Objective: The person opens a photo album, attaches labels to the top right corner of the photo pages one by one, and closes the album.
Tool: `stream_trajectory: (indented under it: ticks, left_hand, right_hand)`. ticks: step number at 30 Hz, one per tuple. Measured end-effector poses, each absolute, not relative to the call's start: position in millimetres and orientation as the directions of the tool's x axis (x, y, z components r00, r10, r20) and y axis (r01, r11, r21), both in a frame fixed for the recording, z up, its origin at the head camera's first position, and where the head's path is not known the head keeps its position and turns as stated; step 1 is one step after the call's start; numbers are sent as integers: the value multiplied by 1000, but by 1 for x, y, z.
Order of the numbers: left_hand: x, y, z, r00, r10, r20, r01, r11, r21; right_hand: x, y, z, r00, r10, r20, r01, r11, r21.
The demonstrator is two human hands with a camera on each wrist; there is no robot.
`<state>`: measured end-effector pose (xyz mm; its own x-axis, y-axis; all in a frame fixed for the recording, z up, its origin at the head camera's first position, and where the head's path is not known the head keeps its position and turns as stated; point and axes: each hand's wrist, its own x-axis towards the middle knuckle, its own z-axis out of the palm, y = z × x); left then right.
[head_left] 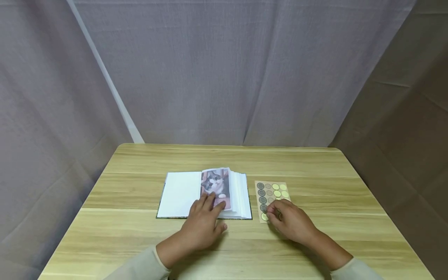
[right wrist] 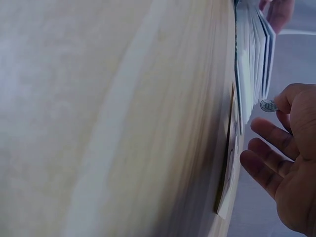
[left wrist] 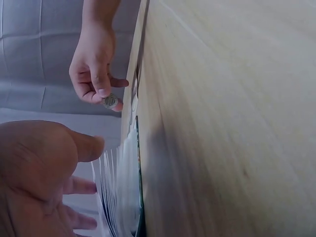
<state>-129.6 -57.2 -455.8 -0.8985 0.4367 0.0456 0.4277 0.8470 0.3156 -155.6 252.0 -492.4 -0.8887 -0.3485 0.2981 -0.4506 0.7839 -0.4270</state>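
Observation:
A photo album [head_left: 182, 194] lies spread on the table, its left side plain white and a cat photo [head_left: 224, 182] on the right-hand page. My left hand [head_left: 203, 225] rests on the lower part of that photo with fingers spread. To the album's right is a tan sheet [head_left: 257, 194] of round stickers, some dark and some yellow. Over the sheet's lower right part, my right hand [head_left: 294, 221] pinches a small round sticker [right wrist: 268, 105] between thumb and forefinger. That sticker [left wrist: 110, 101] shows a dark printed pattern in the left wrist view. The hand hides some stickers on the sheet.
The wooden table [head_left: 140, 186] extends around the album and sheet. Grey curtains [head_left: 192, 77] hang behind the table and along both sides. The album's many pages [right wrist: 254, 59] fan up above its cover in the right wrist view.

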Motion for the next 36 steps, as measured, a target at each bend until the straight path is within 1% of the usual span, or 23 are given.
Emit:
stream_trajectory:
  ticks: [7, 17, 25, 32, 36]
  left_hand:
    - [-129, -58, -459, -887, 461, -35, 437, 861, 258]
    - [-128, -59, -465, -879, 470, -87, 449, 874, 185]
    - [-127, -61, -467, -861, 488, -143, 466, 870, 160]
    - [-127, -63, -466, -849, 501, -170, 481, 865, 146]
    - [-128, -64, -466, -846, 504, -174, 485, 863, 144]
  right_hand:
    - [-159, 249, -489, -885, -352, 305, -456, 784, -421]
    - [-166, 244, -485, -899, -334, 282, -431, 781, -451]
    - [-172, 239, -487, -903, -336, 269, -428, 773, -468]
    - [-177, 235, -483, -901, -361, 241, -434, 759, -486]
    - [-182, 233, -482, -897, -363, 250, -441, 756, -483]
